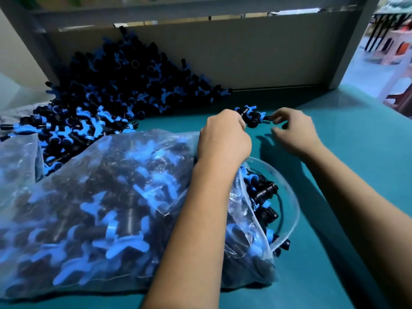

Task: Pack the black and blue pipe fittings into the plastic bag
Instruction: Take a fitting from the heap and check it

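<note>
Bag lies nearest, on the left of the table, already bulging with fittings; its mouth faces right, where several have spilled into a clear round dish partly under the film. Film is thin and soft; it will sag and slip, so take it at the mouth edge, not the body; a full bag will likely be heavy.

Left hand reaches across the bag, fingers curled round a small cluster of fittings on the table; right hand sits just beside it, thumb and forefinger pinching the black end of the same cluster. Fittings are rigid plastic, light singly, with blue wings that snag one another; grip the black barrel.

Pile of loose fittings lies beyond, banked against a grey board.

Fingertips of the left hand are hidden behind its knuckles; the count of fittings held cannot be told; the bag's left edge is cut off.
</note>
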`<state>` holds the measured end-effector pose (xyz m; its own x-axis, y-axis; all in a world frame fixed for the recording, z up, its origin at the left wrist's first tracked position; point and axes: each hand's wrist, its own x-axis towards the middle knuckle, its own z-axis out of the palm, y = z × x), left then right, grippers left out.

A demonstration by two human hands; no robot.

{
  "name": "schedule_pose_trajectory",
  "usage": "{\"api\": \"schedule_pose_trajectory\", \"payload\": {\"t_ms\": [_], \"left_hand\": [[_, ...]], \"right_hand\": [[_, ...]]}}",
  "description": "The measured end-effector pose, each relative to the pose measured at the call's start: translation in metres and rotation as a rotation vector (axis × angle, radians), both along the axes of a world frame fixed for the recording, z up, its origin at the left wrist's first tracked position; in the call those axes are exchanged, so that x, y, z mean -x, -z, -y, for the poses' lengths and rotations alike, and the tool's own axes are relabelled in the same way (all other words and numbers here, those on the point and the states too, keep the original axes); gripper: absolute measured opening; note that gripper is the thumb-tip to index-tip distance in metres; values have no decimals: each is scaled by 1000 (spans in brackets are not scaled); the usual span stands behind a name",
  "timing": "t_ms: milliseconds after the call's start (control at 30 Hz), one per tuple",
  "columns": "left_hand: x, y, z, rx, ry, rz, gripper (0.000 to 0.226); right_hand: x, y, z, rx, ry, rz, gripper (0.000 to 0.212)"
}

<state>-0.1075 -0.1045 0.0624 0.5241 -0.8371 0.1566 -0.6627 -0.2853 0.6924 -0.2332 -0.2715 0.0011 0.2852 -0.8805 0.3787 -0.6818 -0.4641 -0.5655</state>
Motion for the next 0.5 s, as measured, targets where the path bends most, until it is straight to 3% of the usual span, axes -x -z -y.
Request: {"api": "schedule_pose_trajectory", "payload": {"t_ms": [67,200,300,400,500], "left_hand": [[1,1,0,-64,19,37,40],[1,1,0,-76,5,25,36],[1,-1,2,-57,-28,-22,31],[-1,-3,5,-36,-55,-91,26],[-1,-2,6,-30,-74,-112,43]], "right_hand": [[-9,16,17,52,-69,-275,50],[-30,37,39,-8,-201,-432,71],[-36,39,45,-13,-241,-462,47],[-31,36,32,162,-208,-341,20],[-21,30,11,197,-180,-271,7]]}}
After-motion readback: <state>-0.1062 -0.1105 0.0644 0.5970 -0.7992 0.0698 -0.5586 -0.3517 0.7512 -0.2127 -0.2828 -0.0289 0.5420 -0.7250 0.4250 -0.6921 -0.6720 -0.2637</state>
